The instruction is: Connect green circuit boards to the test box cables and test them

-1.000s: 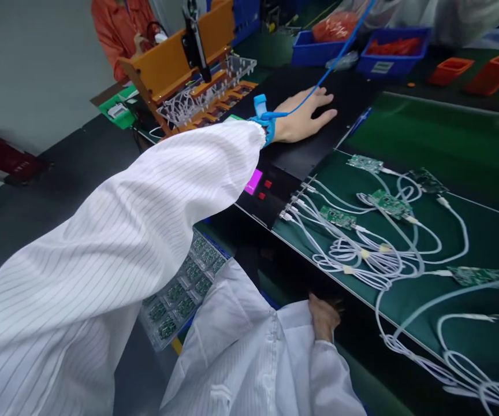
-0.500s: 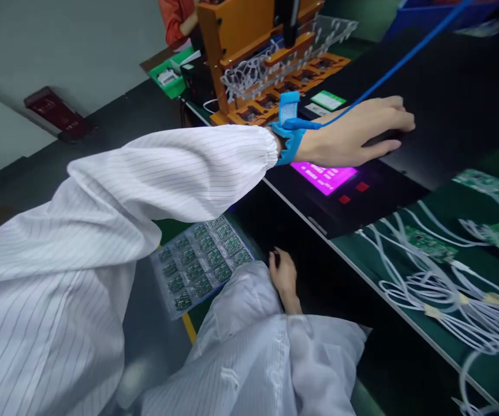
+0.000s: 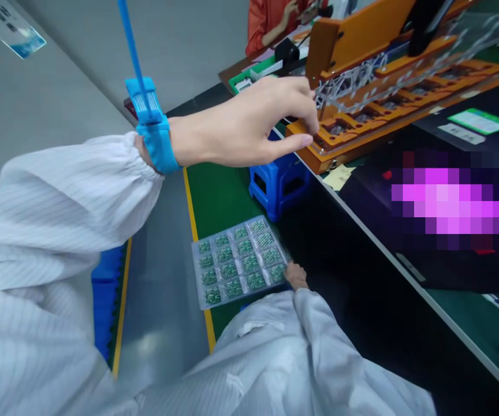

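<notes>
My left hand [image 3: 249,121], with a blue strap and cord at its wrist, reaches in from the left. It hangs in the air by the near corner of an orange fixture [image 3: 405,115], fingers curved, thumb apart, nothing between them. Low in the middle, my right hand [image 3: 297,275] has its fingers closed at the right edge of a clear plastic tray [image 3: 241,263]. Small green circuit boards fill the tray's compartments. The right hand's fingertips are partly hidden at that edge.
A blue stool [image 3: 278,185] stands on the floor beyond the tray. The bench edge [image 3: 375,240] runs diagonally down to the right, with a blurred pink screen [image 3: 449,199] behind it. A person in an orange-red sleeve [image 3: 260,29] is at the top.
The view has swung left. My left hand has left the dark bench surface above the pink screen for the fixture's corner. My right hand, earlier apart from the tray, is now at its edge.
</notes>
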The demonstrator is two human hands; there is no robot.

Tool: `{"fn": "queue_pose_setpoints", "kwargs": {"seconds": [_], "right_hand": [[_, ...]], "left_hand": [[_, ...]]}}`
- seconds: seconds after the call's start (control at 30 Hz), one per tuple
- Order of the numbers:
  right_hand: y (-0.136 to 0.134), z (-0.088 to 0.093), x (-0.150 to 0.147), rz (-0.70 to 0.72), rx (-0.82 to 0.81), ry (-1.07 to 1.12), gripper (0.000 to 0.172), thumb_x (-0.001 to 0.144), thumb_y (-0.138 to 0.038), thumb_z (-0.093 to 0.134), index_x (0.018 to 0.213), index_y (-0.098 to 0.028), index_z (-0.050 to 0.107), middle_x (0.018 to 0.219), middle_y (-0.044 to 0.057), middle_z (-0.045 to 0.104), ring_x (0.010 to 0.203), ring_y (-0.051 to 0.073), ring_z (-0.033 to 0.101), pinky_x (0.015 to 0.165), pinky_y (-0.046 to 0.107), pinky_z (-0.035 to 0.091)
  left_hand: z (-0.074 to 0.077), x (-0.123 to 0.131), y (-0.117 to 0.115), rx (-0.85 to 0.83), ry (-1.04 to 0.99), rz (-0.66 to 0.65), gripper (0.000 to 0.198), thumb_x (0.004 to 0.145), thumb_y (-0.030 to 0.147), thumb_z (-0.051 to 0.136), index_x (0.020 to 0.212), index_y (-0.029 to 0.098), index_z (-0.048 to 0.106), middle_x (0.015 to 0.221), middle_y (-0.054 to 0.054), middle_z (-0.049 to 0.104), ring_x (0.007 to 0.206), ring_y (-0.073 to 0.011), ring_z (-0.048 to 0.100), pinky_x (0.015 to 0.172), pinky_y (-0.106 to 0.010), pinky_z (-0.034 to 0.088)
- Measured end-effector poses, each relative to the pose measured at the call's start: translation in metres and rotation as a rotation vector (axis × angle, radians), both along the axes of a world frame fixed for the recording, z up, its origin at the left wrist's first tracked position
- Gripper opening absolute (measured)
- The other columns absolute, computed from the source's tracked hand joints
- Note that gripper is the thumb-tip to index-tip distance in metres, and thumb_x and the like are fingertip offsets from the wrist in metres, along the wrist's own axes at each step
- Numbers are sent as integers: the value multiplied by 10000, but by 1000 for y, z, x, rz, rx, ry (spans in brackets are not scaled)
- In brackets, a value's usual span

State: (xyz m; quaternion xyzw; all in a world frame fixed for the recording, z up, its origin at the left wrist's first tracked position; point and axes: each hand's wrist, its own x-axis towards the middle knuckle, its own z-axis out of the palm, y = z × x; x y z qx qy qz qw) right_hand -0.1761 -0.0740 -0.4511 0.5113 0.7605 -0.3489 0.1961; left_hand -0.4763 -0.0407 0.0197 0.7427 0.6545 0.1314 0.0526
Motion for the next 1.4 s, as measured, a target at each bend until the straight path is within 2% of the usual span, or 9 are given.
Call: {"fn": "queue_pose_setpoints", "kwargs": {"seconds": [0.1, 0.2, 0.3, 0.57, 0.73, 0.9, 1.1, 1.3, 1.4], "right_hand": [[6, 3, 1, -114, -124, 77, 361, 975, -344, 690, 1259, -124, 662, 1277, 144, 699, 1224, 282, 666, 1078, 494, 525], [7, 8, 3, -222, -301, 225, 273, 971, -318, 659, 1144, -109, 694, 1125, 152, 756, 1100, 268, 735, 951, 361, 588], [3, 17, 8, -317, -476, 408, 337, 965, -326, 653, 1227, -118, 614, 1149, 163, 757, 964, 243, 781, 814, 325, 631], [-12, 59, 15, -419, -767, 761, 380, 917, -295, 678, 1246, -199, 513, 1211, 132, 759, 933, 261, 803, 845, 394, 666], [-10, 79, 45, -511, -792, 877, 581, 746, -437, 870, 1186, -205, 569, 1146, 117, 784, 896, 297, 805, 806, 412, 674], [-21, 104, 107, -740, -769, 990, 702, 606, -474, 980, 1159, -212, 636, 1061, 88, 811, 852, 294, 809, 760, 372, 666], [-73, 131, 187, -1013, -734, 977, 715, 597, -457, 987, 1181, -220, 648, 1165, 121, 796, 954, 350, 802, 771, 405, 676], [-133, 143, 253, -1245, -698, 902, 742, 576, -460, 978, 1219, -269, 661, 1300, 158, 743, 1049, 396, 773, 778, 411, 692], [-157, 147, 273, -1346, -699, 898, 773, 549, -419, 977, 1238, -259, 666, 1301, 186, 736, 1073, 419, 760, 784, 424, 696]], "left_hand": [[-1, 5, -16, -6, -36, -1, 554, 1047, 565, 288, 1218, 274, 727, 1250, -46, 613, 1406, -398, 542, 937, -518, 571], [3, 30, -28, -42, -85, -43, 460, 1028, 551, 440, 1166, 227, 736, 1248, -64, 642, 1402, -394, 546, 1045, -529, 547], [1, 45, -34, -78, -116, -121, 392, 1001, 545, 535, 1115, 233, 742, 1247, -46, 667, 1393, -364, 559, 1129, -508, 505], [-19, 33, -36, -227, -98, -106, 421, 1041, 560, 439, 1100, 262, 730, 1220, 23, 688, 1290, -290, 642, 1070, -464, 550], [12, 80, -66, -244, -83, -181, 291, 995, 482, 599, 1068, 240, 742, 1120, -9, 715, 1174, -282, 689, 992, -420, 566], [32, 132, -107, -532, 128, -223, 216, 1005, 265, 561, 1014, 166, 753, 950, -60, 740, 994, -220, 695, 921, -334, 501], [-7, 153, -142, -899, 285, -156, 160, 957, 213, 624, 975, 119, 751, 964, -79, 739, 851, -193, 642, 813, -279, 463], [-37, 166, -177, -1055, 258, -183, 33, 851, 127, 714, 875, 138, 733, 959, -67, 723, 864, -214, 636, 791, -288, 465], [-53, 171, -190, -1123, 338, -194, 132, 759, 94, 815, 844, 126, 720, 967, -83, 730, 876, -229, 650, 763, -291, 471]]}}
